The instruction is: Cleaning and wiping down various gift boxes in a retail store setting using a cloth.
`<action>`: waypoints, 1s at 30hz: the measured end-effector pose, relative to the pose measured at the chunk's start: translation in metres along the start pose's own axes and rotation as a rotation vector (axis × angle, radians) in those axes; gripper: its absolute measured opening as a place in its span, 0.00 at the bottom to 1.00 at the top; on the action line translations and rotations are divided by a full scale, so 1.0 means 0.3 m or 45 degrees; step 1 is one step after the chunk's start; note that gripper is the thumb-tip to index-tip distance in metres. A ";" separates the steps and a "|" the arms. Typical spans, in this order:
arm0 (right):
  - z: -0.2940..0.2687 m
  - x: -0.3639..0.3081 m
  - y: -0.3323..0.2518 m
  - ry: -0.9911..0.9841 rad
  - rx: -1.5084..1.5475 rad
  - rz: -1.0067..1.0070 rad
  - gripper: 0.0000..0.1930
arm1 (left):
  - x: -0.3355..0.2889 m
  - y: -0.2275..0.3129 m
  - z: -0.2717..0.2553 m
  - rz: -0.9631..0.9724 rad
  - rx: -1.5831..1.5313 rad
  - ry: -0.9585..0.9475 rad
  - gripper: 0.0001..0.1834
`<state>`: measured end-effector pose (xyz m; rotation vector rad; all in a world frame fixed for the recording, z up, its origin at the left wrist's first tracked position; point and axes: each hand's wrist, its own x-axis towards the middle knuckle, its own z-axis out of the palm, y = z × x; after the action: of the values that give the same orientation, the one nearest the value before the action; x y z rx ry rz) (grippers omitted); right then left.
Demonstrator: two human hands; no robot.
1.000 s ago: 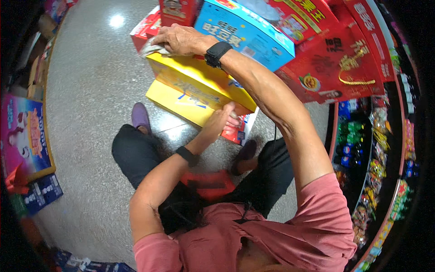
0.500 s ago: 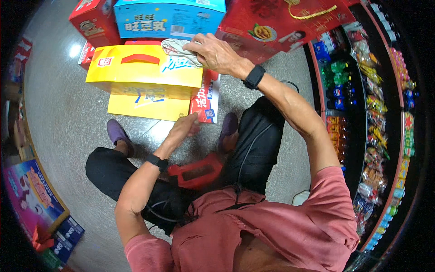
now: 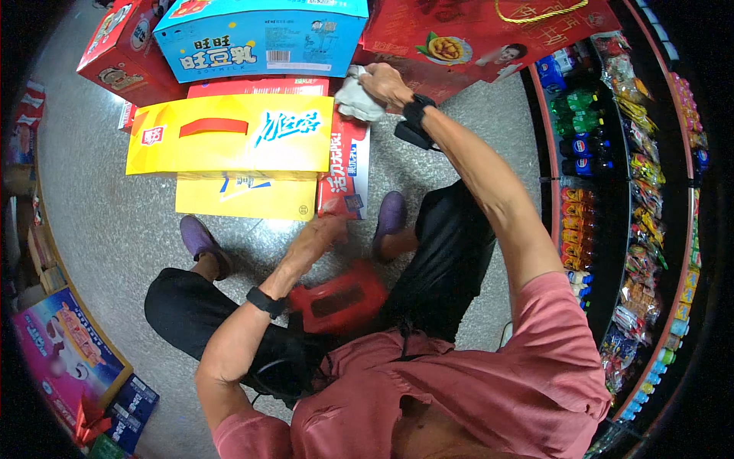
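My right hand [image 3: 388, 83] is closed on a crumpled white cloth [image 3: 358, 98], just past the right end of a yellow carton [image 3: 229, 157] with a red handle. Beneath the cloth, a red and white carton [image 3: 344, 164] sticks out from beside the yellow one. My left hand [image 3: 319, 239] is at the near lower corner of that red and white carton; its fingers are blurred, and I cannot tell whether they touch it. Dark bands circle both wrists. Between my legs stands a red plastic stool or frame with a slot [image 3: 339, 300].
A blue carton [image 3: 264, 42] and a red carton [image 3: 130, 53] are stacked behind the yellow one. Red gift boxes [image 3: 474, 38] with a gold cord stand at the far right. Shelves of bottles [image 3: 577, 222] and snack packets [image 3: 642, 191] line the right side. Colourful boxes [image 3: 73, 336] lie at left.
My right hand has moved the cloth off the yellow carton's top, past its right end. The left hand stays near the lower corner. The view has shifted slightly.
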<state>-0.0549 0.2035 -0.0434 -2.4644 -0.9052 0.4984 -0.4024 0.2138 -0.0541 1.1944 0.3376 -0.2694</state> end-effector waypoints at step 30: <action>0.192 -0.552 0.069 -0.621 -0.077 -1.008 0.11 | -0.027 0.098 0.026 -0.288 0.310 0.040 0.20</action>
<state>-0.1908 0.0947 -0.0736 -1.8145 -1.9756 0.7788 -0.3978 0.2169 -0.0232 1.4022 0.4787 -0.4990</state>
